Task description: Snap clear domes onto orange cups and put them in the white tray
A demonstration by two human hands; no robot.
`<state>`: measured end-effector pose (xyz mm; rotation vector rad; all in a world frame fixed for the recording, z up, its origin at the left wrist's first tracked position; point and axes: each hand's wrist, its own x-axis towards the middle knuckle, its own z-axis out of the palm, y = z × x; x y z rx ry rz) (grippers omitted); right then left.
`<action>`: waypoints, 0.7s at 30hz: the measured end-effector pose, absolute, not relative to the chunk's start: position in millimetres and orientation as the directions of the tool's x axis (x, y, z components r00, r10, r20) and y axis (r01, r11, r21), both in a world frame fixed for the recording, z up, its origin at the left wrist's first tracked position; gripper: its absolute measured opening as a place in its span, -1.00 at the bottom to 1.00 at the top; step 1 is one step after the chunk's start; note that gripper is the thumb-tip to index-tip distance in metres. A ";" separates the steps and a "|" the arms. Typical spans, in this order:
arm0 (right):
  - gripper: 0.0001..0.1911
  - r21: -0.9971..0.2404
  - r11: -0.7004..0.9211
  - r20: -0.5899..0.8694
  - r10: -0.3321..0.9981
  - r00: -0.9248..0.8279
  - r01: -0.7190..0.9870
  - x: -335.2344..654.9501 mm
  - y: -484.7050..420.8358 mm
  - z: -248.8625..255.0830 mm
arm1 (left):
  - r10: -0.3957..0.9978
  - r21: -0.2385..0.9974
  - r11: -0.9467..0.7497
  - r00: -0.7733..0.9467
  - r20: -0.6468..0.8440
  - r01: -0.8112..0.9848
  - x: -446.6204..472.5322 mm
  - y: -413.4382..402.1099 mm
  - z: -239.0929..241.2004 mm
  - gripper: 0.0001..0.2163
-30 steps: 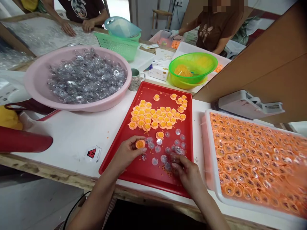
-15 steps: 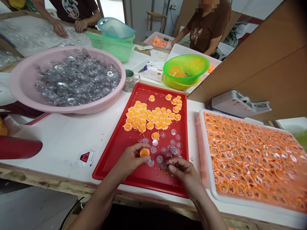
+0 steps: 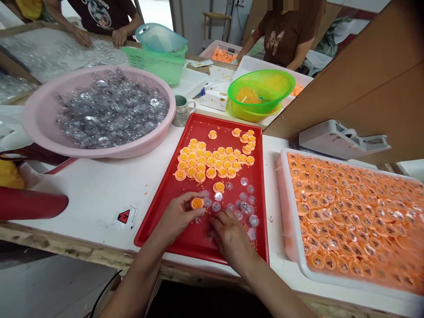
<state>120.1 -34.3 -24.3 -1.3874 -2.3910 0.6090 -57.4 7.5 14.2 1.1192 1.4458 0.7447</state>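
My left hand [image 3: 177,216] pinches a small orange toy cup [image 3: 197,203] between thumb and fingers, its open top showing orange beads inside. My right hand [image 3: 232,234] is low over the red tray [image 3: 152,221], fingers drawn together and pointing down-left. Its fingertips are blurred, and whatever they hold is hidden. Around both hands lie several clear round discs [image 3: 253,220], some with dark prints. Beyond them several filled orange cups on saucers [image 3: 200,167] cluster in the tray. One more cup [image 3: 219,187] sits apart, nearer my hands.
A pink basin [image 3: 36,115] full of clear discs stands left, beside a mug [image 3: 180,115]. At right a white tub [image 3: 291,247] holds rows of disc-topped orange cups. A green bowl [image 3: 285,84] with beads is behind the tray; a cardboard panel [image 3: 357,92] rises right. Two people work opposite.
My right hand has moved left from the tray's right side toward its middle, fingers turning downward. My left hand still grips the toy cup. The view has shifted slightly.
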 end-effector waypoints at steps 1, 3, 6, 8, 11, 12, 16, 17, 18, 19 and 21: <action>-0.76 -0.472 0.456 0.051 0.868 -0.493 0.754 116.9 -33.2 -27.5 | 0.922 0.903 0.359 0.058 -0.382 0.234 -58.8 6.7 13.3 -0.73; -0.71 -0.437 0.477 0.044 0.858 -0.512 0.763 115.3 -31.6 -32.4 | 0.912 0.894 0.378 0.070 -0.405 0.241 -61.0 4.8 12.5 -0.72; -0.63 -0.465 0.444 0.024 0.871 -0.491 0.765 120.5 -30.2 -32.8 | 0.898 0.881 0.403 0.080 -0.433 0.246 -63.2 2.7 14.6 -0.72; -0.58 -0.481 0.390 0.024 0.901 -0.433 0.785 124.9 -29.2 -29.4 | 0.898 0.878 0.408 0.066 -0.435 0.250 -65.1 2.8 17.2 -0.73; -0.63 -0.472 0.323 0.035 0.937 -0.349 0.820 126.7 -27.0 -23.8 | 0.902 0.869 0.418 -0.012 -0.431 0.263 -71.2 5.1 19.7 -0.75; -0.66 -0.484 0.315 0.034 0.939 -0.342 0.816 124.9 -26.1 -22.6 | 0.903 0.867 0.422 -0.045 -0.426 0.263 -74.2 6.2 19.7 -0.74; -0.69 -0.593 0.389 0.054 0.893 -0.447 0.705 104.0 -23.3 -24.6 | 0.902 0.870 0.428 -0.169 -0.396 0.246 -85.7 8.5 15.9 -0.71; -0.69 -0.593 0.429 0.071 0.871 -0.486 0.681 97.1 -22.8 -26.7 | 0.901 0.870 0.428 -0.187 -0.391 0.243 -87.3 8.2 14.6 -0.71; -0.69 -0.576 0.473 0.091 0.848 -0.522 0.667 90.6 -22.3 -29.3 | 0.901 0.871 0.428 -0.195 -0.389 0.240 -88.2 7.6 13.5 -0.71; -0.69 -0.547 0.514 0.106 0.826 -0.554 0.661 85.0 -21.8 -32.0 | 0.903 0.875 0.424 -0.188 -0.387 0.236 -88.4 6.8 12.7 -0.71; -0.70 -0.492 0.568 0.107 0.792 -0.602 0.660 77.9 -20.6 -36.5 | 0.912 0.885 0.409 -0.144 -0.385 0.222 -87.2 5.0 12.3 -0.72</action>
